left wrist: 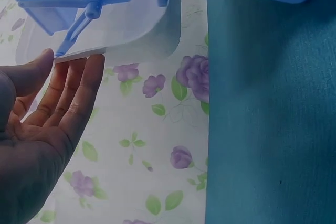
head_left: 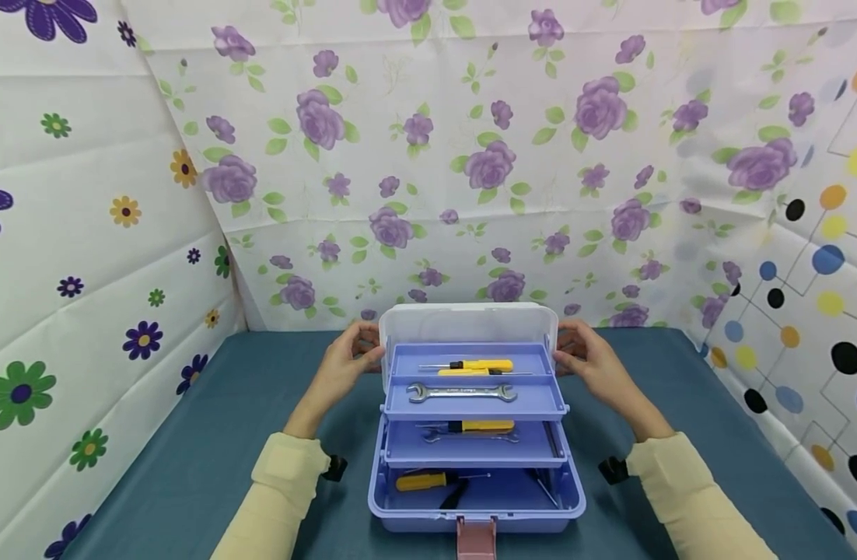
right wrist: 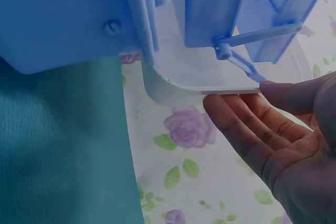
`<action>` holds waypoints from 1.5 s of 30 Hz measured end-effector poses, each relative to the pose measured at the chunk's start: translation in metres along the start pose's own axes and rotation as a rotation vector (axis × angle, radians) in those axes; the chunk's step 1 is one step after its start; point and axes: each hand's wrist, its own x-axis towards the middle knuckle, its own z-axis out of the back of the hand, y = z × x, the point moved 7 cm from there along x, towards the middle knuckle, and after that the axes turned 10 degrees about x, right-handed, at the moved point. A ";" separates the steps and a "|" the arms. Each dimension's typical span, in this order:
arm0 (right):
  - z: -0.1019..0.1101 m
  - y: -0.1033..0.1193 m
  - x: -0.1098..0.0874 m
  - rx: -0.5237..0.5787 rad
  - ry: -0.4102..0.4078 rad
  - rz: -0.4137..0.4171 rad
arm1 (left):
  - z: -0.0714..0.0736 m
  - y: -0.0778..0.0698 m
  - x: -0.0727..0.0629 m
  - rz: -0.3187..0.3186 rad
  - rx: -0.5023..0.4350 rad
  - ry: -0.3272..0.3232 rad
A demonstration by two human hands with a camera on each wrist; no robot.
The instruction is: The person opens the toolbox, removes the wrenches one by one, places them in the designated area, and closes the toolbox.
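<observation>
A blue toolbox (head_left: 404, 523) stands with its clear lid (head_left: 470, 325) raised and its stepped trays fanned out. My left hand (head_left: 344, 358) holds the lid's left edge, thumb on the near side and fingers behind. On the opposite edge, my right hand (head_left: 592, 358) pinches the lid in the same way. In the wrist views, the fingertips lie along the lid's rim beside the blue hinge links (left wrist: 79, 30). Yellow-handled screwdrivers (head_left: 487, 365) and an open-end wrench (head_left: 462, 393) lie in the upper trays. Another yellow screwdriver (head_left: 420, 481) rests in the bottom compartment.
The middle tray carries a screwdriver (head_left: 484, 426) and a thinner wrench (head_left: 470, 438). A pinkish latch (head_left: 476, 538) hangs at the box's front. Dark teal cloth (head_left: 190, 482) covers the table; a flowered curtain (head_left: 428, 179) rises behind, with patterned sheets on both sides.
</observation>
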 end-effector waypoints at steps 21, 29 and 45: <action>0.006 -0.028 0.019 0.034 0.002 -0.158 | -0.007 0.025 0.022 0.075 -0.069 0.036; 0.003 -0.042 0.021 0.086 0.040 -0.221 | -0.016 0.038 0.021 0.135 -0.122 0.030; -0.003 -0.063 0.024 0.106 0.067 -0.355 | -0.026 0.054 0.019 0.206 -0.057 0.068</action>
